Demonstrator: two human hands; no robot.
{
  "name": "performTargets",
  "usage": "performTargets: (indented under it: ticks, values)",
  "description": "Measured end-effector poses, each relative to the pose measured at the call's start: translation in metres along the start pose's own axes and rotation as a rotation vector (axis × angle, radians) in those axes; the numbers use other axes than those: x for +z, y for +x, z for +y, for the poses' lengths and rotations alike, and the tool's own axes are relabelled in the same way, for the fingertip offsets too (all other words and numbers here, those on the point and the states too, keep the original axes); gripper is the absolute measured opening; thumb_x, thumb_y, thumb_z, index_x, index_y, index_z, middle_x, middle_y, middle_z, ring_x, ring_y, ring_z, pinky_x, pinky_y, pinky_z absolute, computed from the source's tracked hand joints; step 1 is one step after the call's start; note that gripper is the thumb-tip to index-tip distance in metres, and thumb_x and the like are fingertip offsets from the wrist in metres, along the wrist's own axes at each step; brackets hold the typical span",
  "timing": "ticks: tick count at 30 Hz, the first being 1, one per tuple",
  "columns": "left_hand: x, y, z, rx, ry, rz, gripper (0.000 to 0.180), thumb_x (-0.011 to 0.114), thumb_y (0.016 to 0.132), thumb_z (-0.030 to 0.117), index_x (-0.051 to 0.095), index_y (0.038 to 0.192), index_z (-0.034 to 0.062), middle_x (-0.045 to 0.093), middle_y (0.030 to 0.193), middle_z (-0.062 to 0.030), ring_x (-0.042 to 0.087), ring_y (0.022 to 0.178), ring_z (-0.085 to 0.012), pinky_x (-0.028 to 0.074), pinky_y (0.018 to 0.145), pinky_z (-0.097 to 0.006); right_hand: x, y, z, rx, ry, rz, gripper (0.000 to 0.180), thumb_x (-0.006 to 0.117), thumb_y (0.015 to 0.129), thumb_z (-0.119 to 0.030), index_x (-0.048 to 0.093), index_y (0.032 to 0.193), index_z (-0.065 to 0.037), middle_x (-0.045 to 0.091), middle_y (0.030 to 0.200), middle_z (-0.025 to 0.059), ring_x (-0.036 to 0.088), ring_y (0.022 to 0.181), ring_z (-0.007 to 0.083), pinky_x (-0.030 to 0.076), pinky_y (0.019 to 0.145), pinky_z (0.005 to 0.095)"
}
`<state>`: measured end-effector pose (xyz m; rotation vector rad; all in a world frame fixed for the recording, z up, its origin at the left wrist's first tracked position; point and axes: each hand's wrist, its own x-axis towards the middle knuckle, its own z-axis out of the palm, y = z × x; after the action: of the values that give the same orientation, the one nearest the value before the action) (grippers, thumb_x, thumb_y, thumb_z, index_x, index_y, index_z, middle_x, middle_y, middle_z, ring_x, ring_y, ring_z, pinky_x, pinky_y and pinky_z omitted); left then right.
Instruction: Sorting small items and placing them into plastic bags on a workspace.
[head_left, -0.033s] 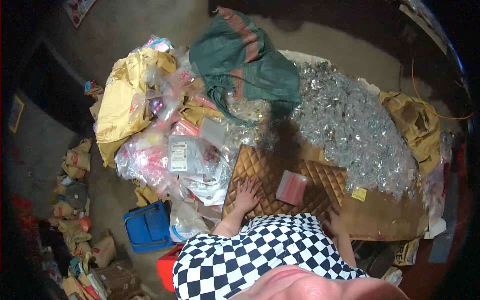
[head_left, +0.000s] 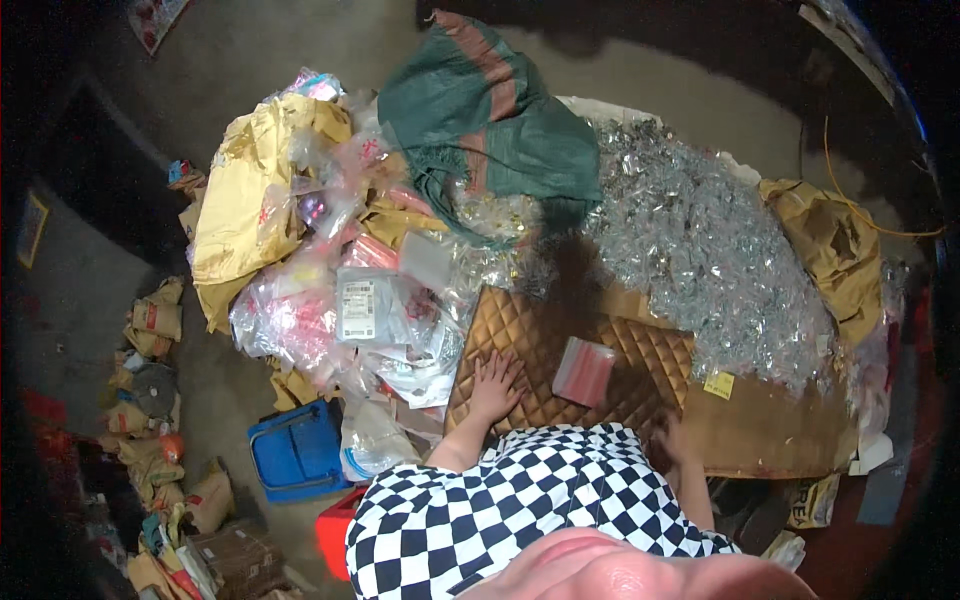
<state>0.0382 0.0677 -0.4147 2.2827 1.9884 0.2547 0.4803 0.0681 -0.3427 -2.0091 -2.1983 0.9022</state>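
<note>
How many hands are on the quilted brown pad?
2: the left hand lies flat on the pad's left part; the right hand rests at its lower right edge, partly hidden by the checkered shirt.

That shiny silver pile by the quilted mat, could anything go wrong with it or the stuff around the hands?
The silver pile is heaped right up to the quilted mat, so pieces might slide onto the small pink packet. The left hand rests flat on the mat's edge beside loose plastic bags; a nudge could tip some toward the blue crate. The right hand is mostly hidden.
</note>
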Motion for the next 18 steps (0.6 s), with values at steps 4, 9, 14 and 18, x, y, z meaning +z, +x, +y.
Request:
performTargets:
  ticks: [4,9,14,18]
  values:
    - [0.005,0.008,0.009,0.019,-0.023,0.031,0.061,0.051,0.087,0.049,0.04,0.141,0.0238,0.027,0.152,-0.0076,0.014,0.143,-0.03,0.005,0.112,-0.06,-0.037,0.027,-0.003,-0.024,0.287,0.273,0.029,0.055,0.092,-0.03,0.061,0.094,-0.002,0.065,0.079,0.0159,0.063,0.078,0.0294,0.046,0.07,0.0363]
    - [0.004,-0.016,0.002,-0.005,-0.017,0.018,0.06,0.051,0.087,0.049,0.041,0.14,0.0234,0.027,0.152,-0.0079,0.014,0.143,-0.0312,0.005,0.112,-0.06,-0.045,0.042,-0.039,0.006,0.551,0.376,0.034,0.057,0.094,-0.033,0.058,0.08,-0.002,0.051,0.066,-0.0002,0.044,0.065,0.0088,0.037,0.06,0.0252]
    - [0.001,-0.005,0.005,0.003,-0.001,-0.037,0.061,0.051,0.087,0.049,0.04,0.141,0.0234,0.026,0.152,-0.0076,0.013,0.143,-0.0307,0.004,0.112,-0.06,0.033,0.083,0.012,0.203,1.127,0.268,0.025,0.059,0.092,-0.034,0.055,0.079,-0.014,0.046,0.064,-0.0044,0.042,0.056,0.0071,0.032,0.051,0.0226]
    - [0.008,-0.016,-0.002,0.017,-0.024,-0.029,0.062,0.05,0.087,0.05,0.039,0.142,0.0241,0.025,0.153,-0.0061,0.012,0.144,-0.0311,0.004,0.112,-0.06,0.081,0.081,0.05,0.397,0.917,0.075,0.032,0.05,0.093,-0.041,0.056,0.094,-0.009,0.055,0.079,0.0062,0.051,0.068,0.018,0.04,0.06,0.0307]
